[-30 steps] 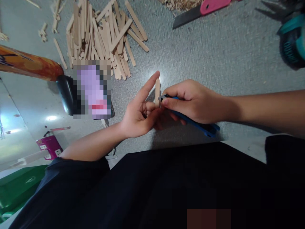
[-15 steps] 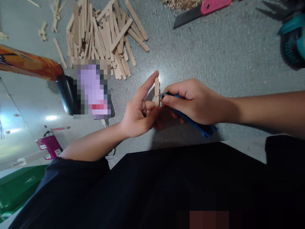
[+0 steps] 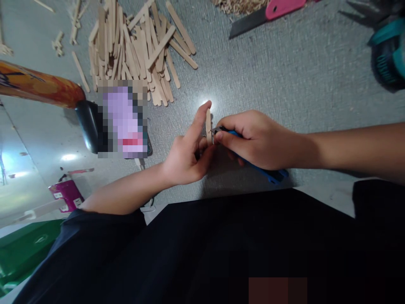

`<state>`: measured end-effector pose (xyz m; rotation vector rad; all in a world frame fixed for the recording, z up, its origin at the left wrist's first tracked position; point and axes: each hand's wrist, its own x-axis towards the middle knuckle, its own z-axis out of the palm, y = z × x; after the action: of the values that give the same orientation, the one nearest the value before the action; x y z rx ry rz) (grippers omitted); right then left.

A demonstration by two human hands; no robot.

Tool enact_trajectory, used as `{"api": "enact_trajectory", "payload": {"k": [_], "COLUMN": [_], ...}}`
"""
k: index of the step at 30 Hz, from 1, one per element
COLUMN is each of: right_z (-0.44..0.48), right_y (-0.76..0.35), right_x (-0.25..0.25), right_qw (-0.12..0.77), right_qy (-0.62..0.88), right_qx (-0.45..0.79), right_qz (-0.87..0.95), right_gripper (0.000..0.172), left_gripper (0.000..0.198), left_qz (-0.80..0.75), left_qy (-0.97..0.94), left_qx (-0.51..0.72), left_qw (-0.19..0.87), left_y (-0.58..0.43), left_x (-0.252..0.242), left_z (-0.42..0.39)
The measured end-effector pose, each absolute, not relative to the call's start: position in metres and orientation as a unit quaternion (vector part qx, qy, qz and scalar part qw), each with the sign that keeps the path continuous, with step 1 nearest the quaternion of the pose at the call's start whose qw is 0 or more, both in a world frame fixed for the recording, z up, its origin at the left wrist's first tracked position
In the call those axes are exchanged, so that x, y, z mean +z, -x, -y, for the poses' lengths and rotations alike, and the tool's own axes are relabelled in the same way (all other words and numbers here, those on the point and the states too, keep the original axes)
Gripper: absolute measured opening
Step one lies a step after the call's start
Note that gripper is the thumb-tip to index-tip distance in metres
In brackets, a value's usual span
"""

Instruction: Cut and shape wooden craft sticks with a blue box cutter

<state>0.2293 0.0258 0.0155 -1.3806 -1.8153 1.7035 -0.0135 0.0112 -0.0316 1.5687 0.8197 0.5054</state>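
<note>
Between the thumb and fingers of my left hand (image 3: 186, 158) is a wooden craft stick (image 3: 208, 124), held upright in the view with the index finger stretched along its far end. My right hand (image 3: 259, 139) is wrapped round a blue utility knife (image 3: 274, 175). The knife's short blade tip meets the stick's right edge, where a small notch or mark shows. Part of the knife's handle is hidden by my right palm. The stick's near end is covered by my left thumb.
A heap of craft sticks (image 3: 136, 46) lies at the far left, beside a blurred phone (image 3: 125, 118), a black object (image 3: 87, 126) and an orange can (image 3: 41, 84). A pink-handled saw (image 3: 253, 23), wood shavings (image 3: 238, 5) and a teal power tool (image 3: 387, 59) lie farther right.
Both hands have shifted slightly toward my body. My left hand has rolled over a little, tilting the stick, with its index finger more bent. The knife blade stays at the stick's edge.
</note>
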Motion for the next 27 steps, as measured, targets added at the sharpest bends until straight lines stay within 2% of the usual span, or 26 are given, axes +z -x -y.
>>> {"api": "enact_trajectory", "payload": {"k": [4,9,15,22,27], "right_z": [-0.026,-0.023,-0.019,-0.03,-0.03], "right_y": [-0.228,-0.227,-0.228,-0.23,-0.23], "right_x": [0.015,0.013,0.013,0.012,0.013], "right_qw": [0.147,0.177,0.194,0.121,0.16], "right_qy": [0.479,0.475,0.473,0.452,0.468], "right_qx": [0.573,0.547,0.486,0.685,0.567], "right_qz": [0.649,0.666,0.709,0.558,0.659], "right_gripper": [0.044,0.047,0.043,0.046,0.046], "left_gripper": [0.096,0.098,0.097,0.098,0.098], "left_qz": [-0.312,-0.31,-0.324,-0.321,-0.305], "left_qy": [-0.741,-0.76,-0.712,-0.703,-0.708], "left_qx": [0.233,0.224,0.216,0.207,0.207], "left_qw": [0.547,0.525,0.584,0.6,0.602], "left_y": [0.012,0.01,0.017,0.016,0.016], "left_x": [-0.033,-0.035,-0.04,-0.041,-0.043], "left_z": [-0.014,-0.016,-0.016,-0.016,-0.018]}}
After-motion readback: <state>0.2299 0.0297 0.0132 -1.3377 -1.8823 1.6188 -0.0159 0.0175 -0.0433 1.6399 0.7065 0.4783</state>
